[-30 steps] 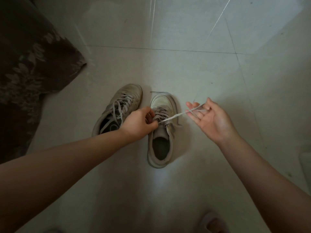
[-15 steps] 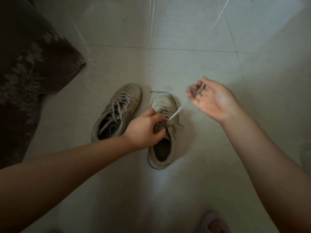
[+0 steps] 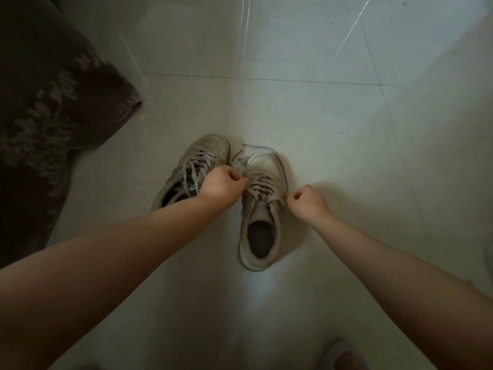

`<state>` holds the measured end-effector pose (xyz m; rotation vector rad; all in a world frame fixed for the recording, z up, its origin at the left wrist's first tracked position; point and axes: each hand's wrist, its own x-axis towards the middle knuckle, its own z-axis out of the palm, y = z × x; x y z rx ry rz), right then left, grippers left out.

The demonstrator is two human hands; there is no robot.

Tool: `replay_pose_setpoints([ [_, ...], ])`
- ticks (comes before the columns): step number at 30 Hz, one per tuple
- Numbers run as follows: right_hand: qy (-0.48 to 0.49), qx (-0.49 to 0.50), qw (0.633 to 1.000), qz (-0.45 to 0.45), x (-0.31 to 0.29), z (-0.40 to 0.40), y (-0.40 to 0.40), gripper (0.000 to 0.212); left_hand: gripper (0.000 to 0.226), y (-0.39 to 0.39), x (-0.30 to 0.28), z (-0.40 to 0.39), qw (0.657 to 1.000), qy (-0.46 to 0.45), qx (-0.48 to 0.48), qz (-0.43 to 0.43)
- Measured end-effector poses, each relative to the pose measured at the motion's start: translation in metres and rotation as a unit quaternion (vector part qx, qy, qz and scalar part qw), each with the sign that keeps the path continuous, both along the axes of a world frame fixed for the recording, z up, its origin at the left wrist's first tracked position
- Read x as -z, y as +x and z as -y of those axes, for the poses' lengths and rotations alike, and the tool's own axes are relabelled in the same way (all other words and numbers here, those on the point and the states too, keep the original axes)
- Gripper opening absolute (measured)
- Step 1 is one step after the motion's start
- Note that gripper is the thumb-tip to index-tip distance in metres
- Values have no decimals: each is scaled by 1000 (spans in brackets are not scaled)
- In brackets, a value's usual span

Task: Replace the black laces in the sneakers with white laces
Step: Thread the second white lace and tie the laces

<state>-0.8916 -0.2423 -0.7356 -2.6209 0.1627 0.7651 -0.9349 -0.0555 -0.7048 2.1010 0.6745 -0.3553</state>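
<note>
Two worn pale sneakers stand side by side on the tiled floor. The left sneaker (image 3: 197, 161) is laced with a pale lace, its ends loose over the opening. The right sneaker (image 3: 262, 209) carries a pale lace (image 3: 260, 186) crossed through its eyelets. My left hand (image 3: 222, 186) is curled at the left edge of that shoe's lacing and pinches a lace end that runs up past the toe. My right hand (image 3: 306, 202) is curled at the right edge of the lacing and pinches the other lace end. A thin lace strand (image 3: 256, 147) lies on the floor beyond the toe.
A dark cloth with a leaf pattern (image 3: 53, 116) covers the left side of the floor. A slipper toe (image 3: 344, 356) shows at the bottom edge. Pale floor tiles (image 3: 346, 129) stretch to the right and beyond the shoes.
My right hand has come down from a raised, stretched-lace position to the right edge of the lacing and curled. My left hand shifted up and left along the shoe.
</note>
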Motion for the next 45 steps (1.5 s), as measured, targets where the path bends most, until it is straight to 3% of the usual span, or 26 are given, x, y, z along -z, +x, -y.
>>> replay_pose_setpoints([
  [2,39,42,997,-47,4,-4,0,16,21,-4,-3,2,999,42,8,22],
  [4,126,123,982,-66,5,-7,2,9,18,-3,-10,6,991,73,56,99],
  [6,194,158,968,2,-7,-9,3,19,13,0,-17,11,974,82,128,166],
  [8,256,118,958,44,-30,-14,1,14,42,7,-21,12,946,124,217,205],
  [10,349,44,936,16,-59,-21,-7,17,61,17,-25,10,904,176,311,236],
  [13,434,-4,901,13,-89,-28,-13,14,31,22,-27,4,884,136,361,265],
  [16,456,104,883,47,-94,-22,-6,9,23,10,-23,-7,906,92,319,261],
  [21,416,271,867,47,-82,3,9,6,40,-16,-17,-33,883,149,344,283],
  [24,416,334,845,34,-75,8,8,4,26,-25,-12,-46,899,169,339,218],
  [26,391,344,853,37,-70,10,10,7,21,-27,-13,-50,911,173,328,181],
  [28,336,317,884,67,-63,10,9,6,20,-25,-20,-45,940,124,273,163],
  [30,256,220,925,177,-60,6,0,11,21,-20,-30,-32,980,-70,136,131],
  [32,245,56,933,259,-59,-3,-14,5,25,-14,-38,-18,954,-288,-5,85],
  [33,240,-22,937,254,-60,-9,-22,6,25,-11,-39,-14,942,-327,-40,70],
  [36,179,-160,952,190,-56,-22,-41,9,17,-14,-36,-8,955,-290,-14,56],
  [39,131,-233,941,209,-47,-24,-48,4,9,-26,-29,-5,958,-285,-16,17],
  [42,140,-234,943,191,-45,-27,-49,5,13,-37,-20,-3,936,-344,-72,-12],
  [45,160,-197,950,184,-46,-32,-49,26,16,-42,-15,-4,908,-396,-140,-9],
])
